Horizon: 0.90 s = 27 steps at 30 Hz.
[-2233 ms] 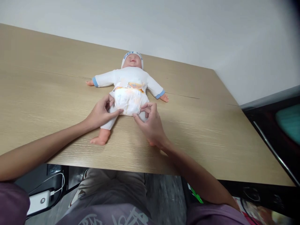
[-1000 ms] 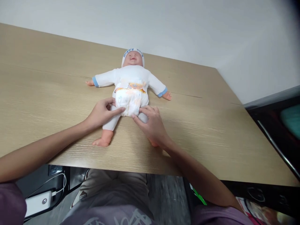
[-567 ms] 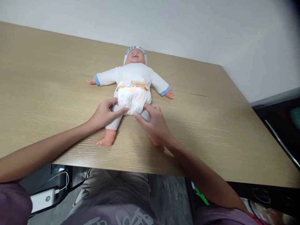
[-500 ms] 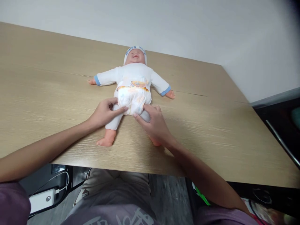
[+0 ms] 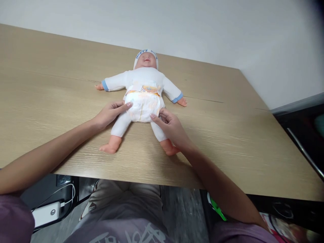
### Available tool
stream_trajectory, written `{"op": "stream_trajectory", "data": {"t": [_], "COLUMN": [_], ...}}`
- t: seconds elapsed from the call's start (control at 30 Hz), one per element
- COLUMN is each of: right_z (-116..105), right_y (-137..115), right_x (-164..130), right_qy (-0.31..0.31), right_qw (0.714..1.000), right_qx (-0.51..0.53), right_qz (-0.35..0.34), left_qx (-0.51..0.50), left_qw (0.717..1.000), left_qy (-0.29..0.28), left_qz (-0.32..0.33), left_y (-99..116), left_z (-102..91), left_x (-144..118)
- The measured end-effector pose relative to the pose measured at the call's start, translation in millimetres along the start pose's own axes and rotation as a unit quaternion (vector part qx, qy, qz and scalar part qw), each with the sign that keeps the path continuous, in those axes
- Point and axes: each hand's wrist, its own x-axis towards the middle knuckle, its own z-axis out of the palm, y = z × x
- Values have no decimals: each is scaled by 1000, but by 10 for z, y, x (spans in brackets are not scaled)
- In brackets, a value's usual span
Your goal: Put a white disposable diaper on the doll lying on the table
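A baby doll (image 5: 145,76) in a white suit with blue cuffs and a lettered white cap lies on its back, arms and legs spread. Round its hips and belly sits a white diaper (image 5: 141,108) with an orange printed band. My left hand (image 5: 108,113) pinches the diaper's side edge by the doll's hip, thumb on top and fingers underneath, partly hidden. At the other leg opening, my right hand (image 5: 170,125) grips the diaper's edge between thumb and curled fingers.
The doll lies on a wooden table (image 5: 63,101) that meets a pale wall (image 5: 177,27) at the back. Below the front edge, a white power bank (image 5: 45,214) with a cable rests at the left. A black object (image 5: 303,135) stands beyond the right edge.
My left hand has moved up along the diaper to the hip, and my right hand slightly outward. The doll's legs have spread wider and the diaper's lower part looks broader.
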Motion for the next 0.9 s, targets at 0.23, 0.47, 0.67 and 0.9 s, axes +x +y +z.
{"op": "stream_trajectory", "data": {"t": [0.23, 0.47, 0.67, 0.9], "right_z": [-23, -75, -94, -119], "right_y": [-73, 25, 61, 18], "right_x": [-55, 13, 78, 104], "right_qy": [41, 11, -16, 1], "right_qw": [998, 1000, 995, 995], "right_qx": [-47, 9, 87, 88], "right_qz": [-6, 13, 44, 51], "left_qx": [-10, -22, -8, 31], "left_qw": [1000, 1000, 1000, 999], "left_qy": [13, 3, 10, 13], "left_qz": [-9, -5, 19, 28], "left_y": [-2, 4, -56, -47], "left_z": [-3, 8, -47, -112], "left_x": [-11, -11, 30, 36]}}
